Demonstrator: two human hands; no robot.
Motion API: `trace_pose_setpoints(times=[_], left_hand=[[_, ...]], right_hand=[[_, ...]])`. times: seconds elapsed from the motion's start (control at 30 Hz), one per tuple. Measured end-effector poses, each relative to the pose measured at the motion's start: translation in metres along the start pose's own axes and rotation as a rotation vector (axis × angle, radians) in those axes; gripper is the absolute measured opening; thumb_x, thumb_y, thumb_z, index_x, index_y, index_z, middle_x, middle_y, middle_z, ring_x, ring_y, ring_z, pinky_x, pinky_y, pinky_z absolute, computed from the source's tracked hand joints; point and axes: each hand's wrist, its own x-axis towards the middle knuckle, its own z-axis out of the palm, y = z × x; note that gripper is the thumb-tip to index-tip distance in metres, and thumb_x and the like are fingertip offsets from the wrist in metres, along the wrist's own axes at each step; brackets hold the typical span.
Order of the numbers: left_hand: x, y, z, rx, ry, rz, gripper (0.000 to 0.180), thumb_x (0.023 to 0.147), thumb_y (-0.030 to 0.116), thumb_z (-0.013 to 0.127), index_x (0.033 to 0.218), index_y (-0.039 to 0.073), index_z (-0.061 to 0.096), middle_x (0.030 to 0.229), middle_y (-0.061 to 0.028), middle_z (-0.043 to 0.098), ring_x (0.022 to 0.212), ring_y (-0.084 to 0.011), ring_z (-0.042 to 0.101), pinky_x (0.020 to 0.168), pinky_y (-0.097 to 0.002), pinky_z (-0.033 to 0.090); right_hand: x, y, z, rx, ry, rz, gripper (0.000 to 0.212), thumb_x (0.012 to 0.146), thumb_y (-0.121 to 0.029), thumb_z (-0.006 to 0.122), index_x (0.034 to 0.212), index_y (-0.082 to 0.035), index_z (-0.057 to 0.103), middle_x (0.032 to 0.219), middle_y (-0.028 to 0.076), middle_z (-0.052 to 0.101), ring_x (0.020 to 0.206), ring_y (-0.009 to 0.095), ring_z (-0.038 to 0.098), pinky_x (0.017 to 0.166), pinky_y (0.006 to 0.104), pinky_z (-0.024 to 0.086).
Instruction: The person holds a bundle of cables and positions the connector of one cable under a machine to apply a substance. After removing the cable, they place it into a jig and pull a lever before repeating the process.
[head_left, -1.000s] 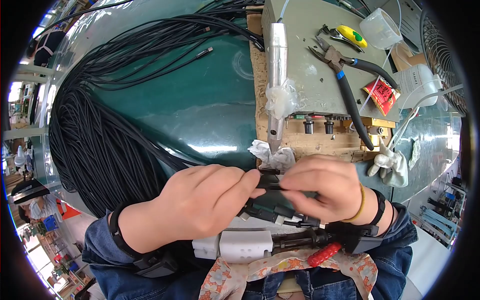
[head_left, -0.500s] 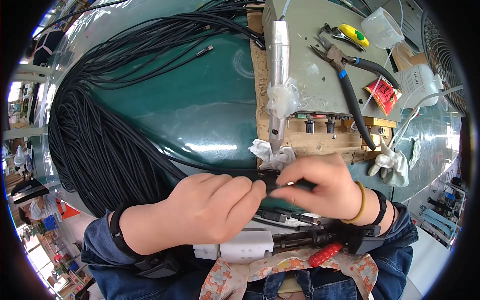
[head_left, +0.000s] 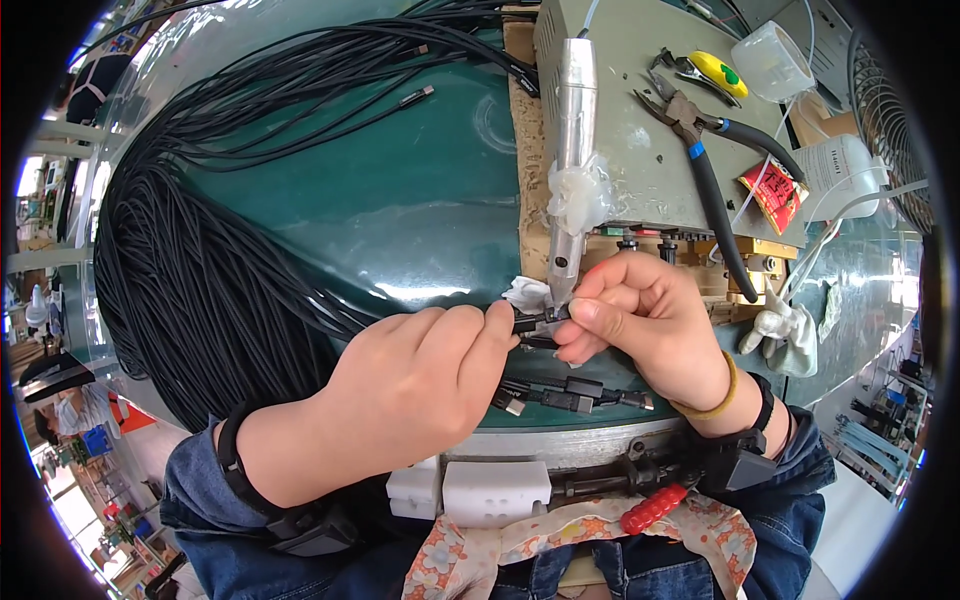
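Observation:
My left hand (head_left: 410,375) is closed around the end of a black cable, and the cable's black connector (head_left: 530,323) sticks out past the fingertips to the right. My right hand (head_left: 645,325) has its thumb and forefinger pinched together at the connector's far end. Whatever small piece sits between those fingers is mostly hidden. Just above the fingertips is the narrow tip of an upright silver metal tube (head_left: 575,115), wrapped lower down with a translucent, lumpy mass (head_left: 580,195). A crumpled white wad (head_left: 527,294) lies beside the tip.
A thick bundle of black cables (head_left: 200,290) fills the left. Loose cable connectors (head_left: 575,395) lie by the front edge. On a grey box (head_left: 630,140) are pliers (head_left: 690,125), a yellow-handled cutter (head_left: 715,72) and a red packet (head_left: 773,195). A white glove (head_left: 785,335) lies right.
Both hands have moved slightly up, bringing the connector close under the metal tube's tip. My right thumb and forefinger, apart from the left hand's cable before, now meet at the connector's end.

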Motion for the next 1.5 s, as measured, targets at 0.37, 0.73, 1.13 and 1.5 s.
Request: trace_pose_setpoints(times=[0.37,0.73,1.13,1.5], left_hand=[[0.001,0.001,0.001,-0.011,0.069,-0.002,0.03,0.073,0.011,0.072,0.097,-0.004,0.062,0.079,-0.0069,0.059,0.066,-0.0182,0.06,0.055,-0.0262,0.051],[-0.001,-0.005,-0.002,-0.04,0.14,0.153,0.025,0.073,0.015,0.069,0.093,0.001,0.064,0.065,0.0012,0.045,0.053,-0.0108,0.049,0.043,-0.023,0.04],[0.004,-0.01,0.011,-0.484,0.143,0.081,0.033,0.066,0.01,0.074,0.095,-0.001,0.063,0.071,-0.0052,0.054,0.055,-0.0197,0.055,0.048,-0.0275,0.046],[-0.002,-0.001,0.002,-0.323,-0.089,-0.078,0.038,0.063,0.0,0.069,0.1,-0.006,0.059,0.079,-0.011,0.055,0.064,-0.0236,0.06,0.056,-0.0313,0.052]], right_hand=[[-0.005,0.004,-0.001,-0.163,-0.029,-0.144,0.009,0.088,0.003,0.056,0.096,0.002,0.054,0.083,0.014,0.067,0.078,0.019,0.067,0.071,0.0273,0.054],[-0.011,0.002,-0.001,0.065,-0.201,0.005,0.011,0.087,0.003,0.057,0.098,0.002,0.055,0.084,0.012,0.066,0.077,0.015,0.065,0.068,0.0258,0.053],[-0.029,-0.031,-0.004,-0.92,-0.313,-0.776,0.019,0.073,-0.005,0.073,0.089,-0.002,0.062,0.073,0.012,0.06,0.058,0.023,0.058,0.055,0.0287,0.047],[-0.001,0.007,-0.002,-0.196,-0.006,-0.056,0.006,0.085,0.0,0.061,0.09,0.003,0.058,0.082,0.013,0.067,0.074,0.019,0.067,0.065,0.0272,0.055]])
